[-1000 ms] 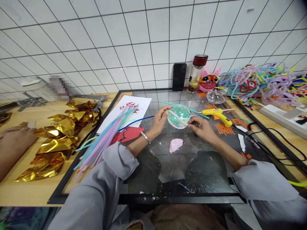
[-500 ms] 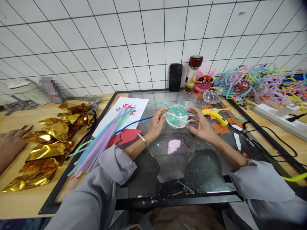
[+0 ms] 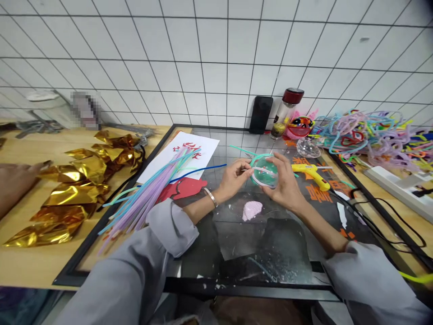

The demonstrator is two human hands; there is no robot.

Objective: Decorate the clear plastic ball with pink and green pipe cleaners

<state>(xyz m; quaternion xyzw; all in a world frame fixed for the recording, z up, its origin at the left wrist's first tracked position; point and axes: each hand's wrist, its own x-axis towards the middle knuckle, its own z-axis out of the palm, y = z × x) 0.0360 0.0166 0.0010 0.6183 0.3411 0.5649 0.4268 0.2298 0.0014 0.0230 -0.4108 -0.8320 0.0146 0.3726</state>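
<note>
My right hand point(image 3: 282, 185) wraps round the right side of a clear ball point(image 3: 267, 177) with green inside it, held just above the dark board. A pale pipe cleaner point(image 3: 261, 169) runs across the ball's front. At the ball's left edge, the fingers of my left hand point(image 3: 235, 180) are closed in a pinch on that strip's end. A green strip curves along the ball's upper rim. Below the hands, a small pale pink piece point(image 3: 252, 211) lies on the board. My right palm side and part of the ball are hidden behind the fingers.
Left lie pipe cleaners point(image 3: 152, 192), white paper point(image 3: 203, 143), red cutouts point(image 3: 189, 187) and gold foil point(image 3: 72, 198), near another person's hand point(image 3: 18, 180). Right are a yellow glue gun point(image 3: 313, 175), cord, power strip point(image 3: 399, 189) and tangled pipe cleaners point(image 3: 372, 131). Behind stand a phone point(image 3: 260, 115) and bottle point(image 3: 286, 113).
My left hand has gone from holding the ball's side to pinching the pale strip. My right hand has closed further round the ball, which has turned. The view has shifted slightly.
</note>
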